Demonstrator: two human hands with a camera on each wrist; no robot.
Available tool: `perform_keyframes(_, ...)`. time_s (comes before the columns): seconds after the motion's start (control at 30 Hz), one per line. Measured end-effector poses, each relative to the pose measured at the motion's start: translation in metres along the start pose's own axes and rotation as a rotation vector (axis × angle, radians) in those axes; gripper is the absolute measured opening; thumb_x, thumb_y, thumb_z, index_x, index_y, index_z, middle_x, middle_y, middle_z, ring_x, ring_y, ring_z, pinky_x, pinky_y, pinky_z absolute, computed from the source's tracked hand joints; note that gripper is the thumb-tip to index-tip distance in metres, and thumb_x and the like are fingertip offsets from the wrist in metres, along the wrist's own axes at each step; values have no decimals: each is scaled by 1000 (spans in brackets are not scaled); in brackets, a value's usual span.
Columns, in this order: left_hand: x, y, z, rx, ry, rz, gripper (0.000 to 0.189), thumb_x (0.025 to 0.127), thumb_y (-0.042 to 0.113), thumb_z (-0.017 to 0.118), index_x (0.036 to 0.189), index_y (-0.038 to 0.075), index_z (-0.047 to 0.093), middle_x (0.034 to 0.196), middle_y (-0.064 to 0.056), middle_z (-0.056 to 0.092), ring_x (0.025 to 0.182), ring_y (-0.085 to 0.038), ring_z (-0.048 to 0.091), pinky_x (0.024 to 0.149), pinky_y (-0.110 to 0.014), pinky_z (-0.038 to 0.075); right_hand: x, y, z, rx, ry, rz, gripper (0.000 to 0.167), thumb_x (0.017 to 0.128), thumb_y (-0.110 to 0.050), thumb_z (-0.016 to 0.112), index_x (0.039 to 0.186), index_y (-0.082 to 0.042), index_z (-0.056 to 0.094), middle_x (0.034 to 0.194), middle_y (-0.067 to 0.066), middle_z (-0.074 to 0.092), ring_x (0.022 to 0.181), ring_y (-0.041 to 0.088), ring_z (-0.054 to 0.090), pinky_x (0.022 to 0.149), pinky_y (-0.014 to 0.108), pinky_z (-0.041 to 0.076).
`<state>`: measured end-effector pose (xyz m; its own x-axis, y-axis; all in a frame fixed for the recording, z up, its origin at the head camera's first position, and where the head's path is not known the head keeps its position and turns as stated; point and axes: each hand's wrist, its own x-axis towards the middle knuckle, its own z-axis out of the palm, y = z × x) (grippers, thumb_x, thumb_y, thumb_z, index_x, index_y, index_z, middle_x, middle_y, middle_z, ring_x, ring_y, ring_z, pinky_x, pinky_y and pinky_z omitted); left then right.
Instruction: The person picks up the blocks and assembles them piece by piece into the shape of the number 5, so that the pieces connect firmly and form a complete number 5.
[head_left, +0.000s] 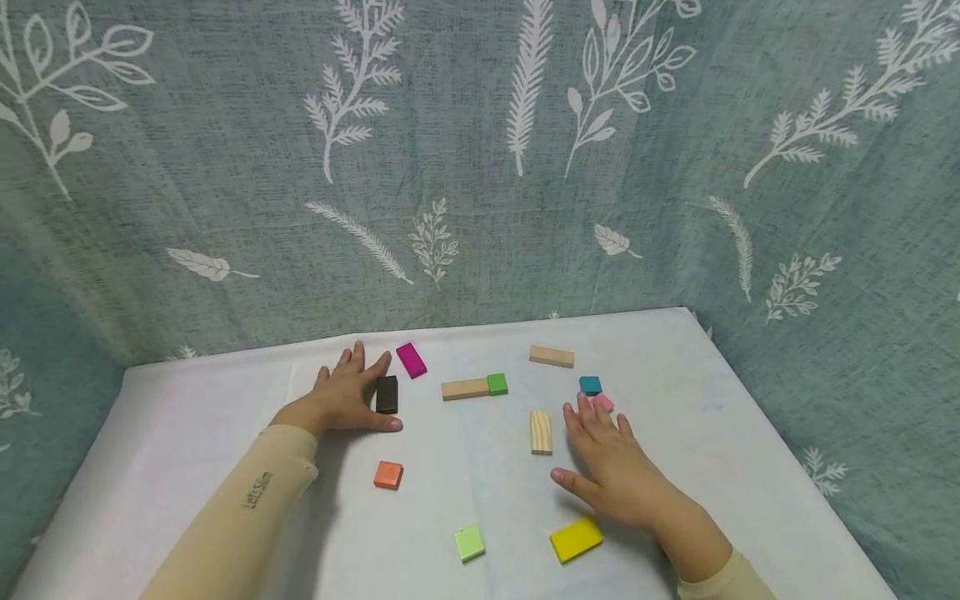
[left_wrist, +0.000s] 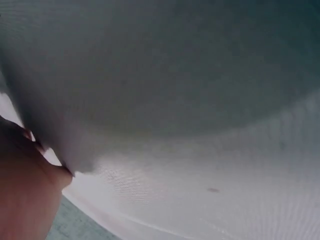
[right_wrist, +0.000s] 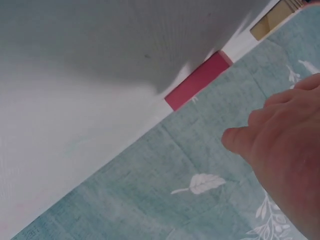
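Note:
My left hand (head_left: pixel 345 397) is spread beside a black block (head_left: pixel 387 395), its thumb below the block's near end and a fingertip by its far end. Just past that block lies a magenta block (head_left: pixel 411 360). On the right, my right hand (head_left: pixel 611 462) is held with fingers extended, its fingertips overlapping a pink block (head_left: pixel 603 403) and partly hiding it. A blue block (head_left: pixel 590 385) sits right behind the pink one. Left of that hand is a striped wooden block (head_left: pixel 541 432); a yellow block (head_left: pixel 576 540) lies below its thumb. In the left wrist view only part of the left hand (left_wrist: pixel 30 185) shows.
A white-covered table (head_left: pixel 712 450) meets a teal leaf-patterned cloth (head_left: pixel 480 200) behind. A plain wooden block (head_left: pixel 465 389) touches a green block (head_left: pixel 497 384). Another wooden block (head_left: pixel 552 357) lies farther back. An orange block (head_left: pixel 388 475) and a light green block (head_left: pixel 469 542) lie nearer.

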<state>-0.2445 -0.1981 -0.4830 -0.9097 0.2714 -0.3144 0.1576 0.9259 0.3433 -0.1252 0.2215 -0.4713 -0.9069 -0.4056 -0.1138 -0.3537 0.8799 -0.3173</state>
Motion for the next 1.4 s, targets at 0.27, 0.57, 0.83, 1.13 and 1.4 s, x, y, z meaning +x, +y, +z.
perform_keyframes(0.27, 0, 0, 6, -11, 27, 13, 116, 65, 70, 83, 159, 25, 32, 168, -27, -4, 153, -52, -3, 114, -77, 0, 0, 2, -2, -2, 30, -5, 96, 94, -74, 41, 161, -8, 21, 169, 17, 7, 157, 37, 8, 121, 67, 10)
perform_keyframes(0.57, -9, -5, 11, 23, 153, 79, 117, 50, 74, 87, 149, 23, 52, 170, -17, 9, 154, -49, 9, 109, -83, 7, -3, 1, -3, 6, 6, 29, 93, 96, -65, 52, 162, -9, 18, 170, 17, 6, 158, 37, 4, 121, 67, 8)
perform_keyframes(0.83, -13, 36, 11, 17, 223, 146, 115, 52, 71, 88, 151, 25, 50, 171, -15, 3, 156, -43, 9, 112, -79, 13, -4, 1, -4, 27, -17, 60, 92, 96, -60, 57, 162, -11, 16, 170, 15, 3, 158, 36, 2, 122, 67, 5)
perform_keyframes(1.13, 6, 61, 16, 90, 194, 118, 113, 53, 74, 86, 150, 30, 50, 170, -18, -5, 157, -43, -1, 117, -75, 9, -3, 1, -1, 23, 6, 41, 93, 96, -64, 54, 162, -11, 16, 170, 14, 4, 158, 35, 5, 122, 66, 5)
perform_keyframes(1.4, 13, 61, 20, 174, 164, 90, 111, 57, 81, 79, 151, 33, 47, 170, -18, -6, 156, -43, -6, 115, -77, -2, -1, 2, -4, -2, 33, 18, 92, 96, -70, 47, 163, -14, 17, 170, 15, 5, 157, 39, 6, 121, 67, 7)
